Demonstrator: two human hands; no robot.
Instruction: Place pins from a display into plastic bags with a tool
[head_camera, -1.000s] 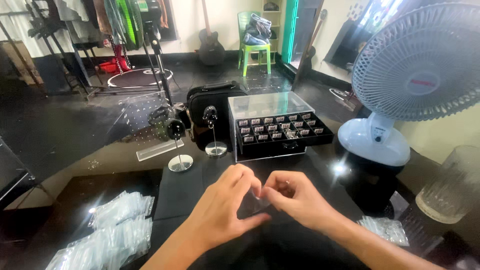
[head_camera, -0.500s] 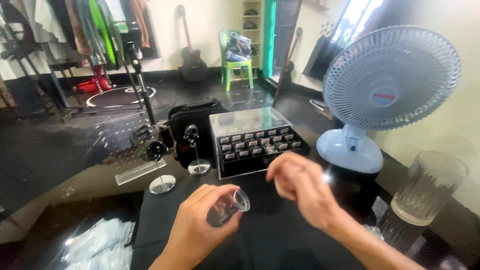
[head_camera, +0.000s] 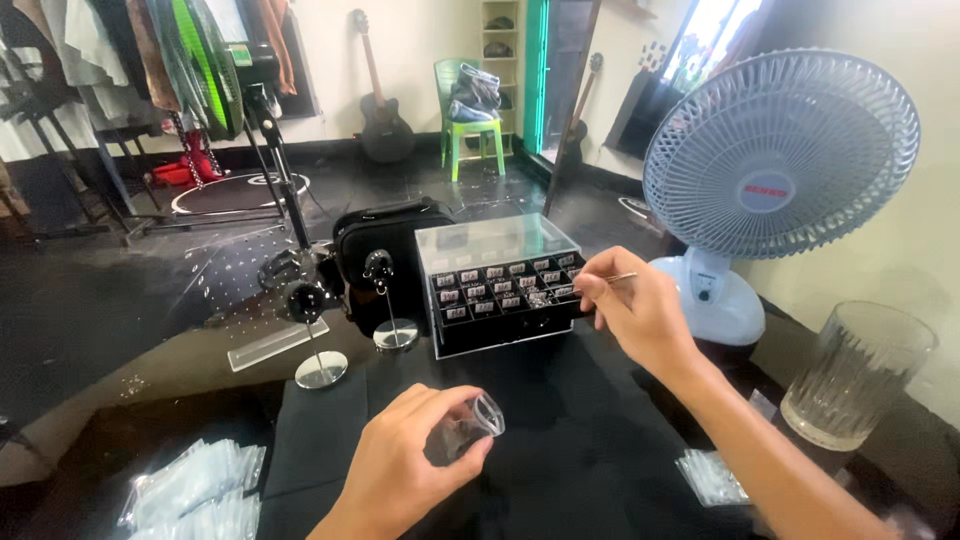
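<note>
Left hand (head_camera: 405, 465) has its grip closed around a small clear plastic bag (head_camera: 470, 425); right hand (head_camera: 630, 310) pinches thin metal tweezers (head_camera: 610, 281).

The bag sits low over the black counter (head_camera: 560, 450), its mouth held open between thumb and fingers. Heaps of similar clear bags (head_camera: 190, 490) lie at the near left edge, and a few more (head_camera: 712, 477) by the right forearm. Farther on, the tweezers' tips reach just over the compartmented black tray (head_camera: 505, 295) under its clear lid. Left of it stand two small round-based stands (head_camera: 385, 300) and a black pouch (head_camera: 385, 245). A ribbed drinking glass (head_camera: 855, 375) and a pale blue desk fan (head_camera: 775, 165) stand to the right.
</note>
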